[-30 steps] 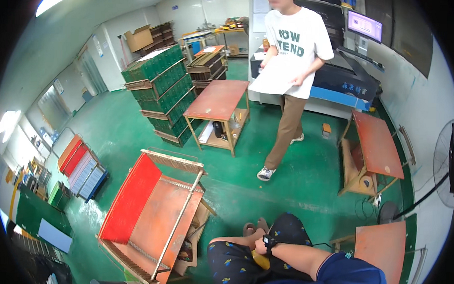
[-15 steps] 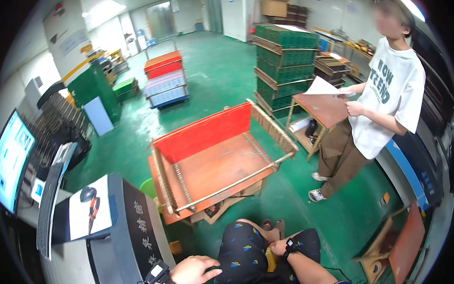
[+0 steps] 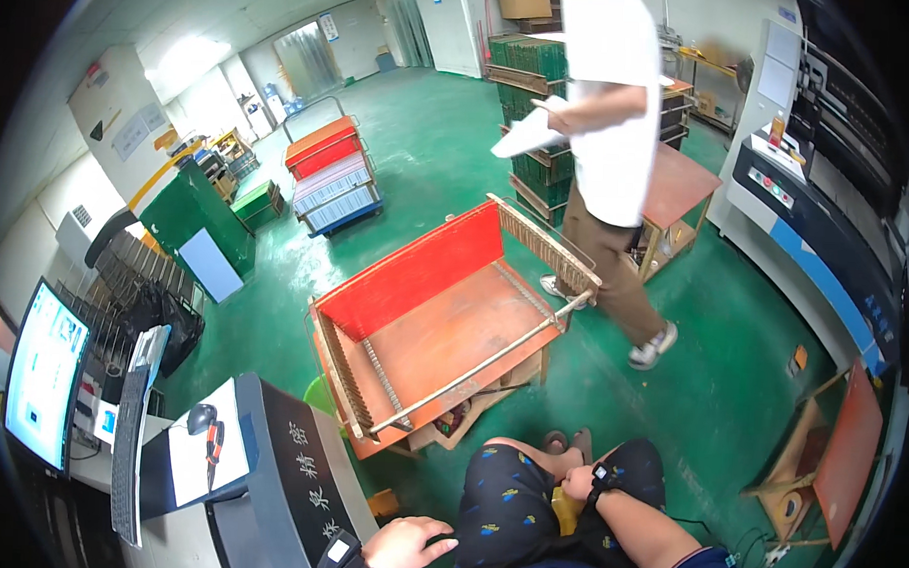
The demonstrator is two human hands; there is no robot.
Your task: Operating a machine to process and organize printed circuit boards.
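Observation:
My left hand (image 3: 410, 546) is open, its fingers stretched out beside my left thigh and near the grey-black machine cabinet (image 3: 303, 464). It holds nothing. My right hand (image 3: 578, 483) rests at the inner side of my right knee with its fingers curled in. What it may hold is hidden. Just below it, a yellow thing (image 3: 566, 512) shows between my legs. Before me stands a brown-topped wooden table (image 3: 463, 319) bearing a slotted rack (image 3: 546, 245) with a red back panel (image 3: 415, 273). Both hands are apart from the rack.
A person (image 3: 610, 139) with white papers (image 3: 528, 134) walks behind the rack. Green stacked crates (image 3: 528, 56) and a loaded cart (image 3: 336, 185) stand farther off. On the left are a monitor (image 3: 46, 370), keyboard (image 3: 129, 463), mouse (image 3: 202, 418) and orange-black cutters (image 3: 214, 446). A machine (image 3: 797, 211) lines the right.
The person with the papers has stepped leftward from the right side, turning to walk past the rack. The whole view has shifted slightly. My hands keep nearly the same pose.

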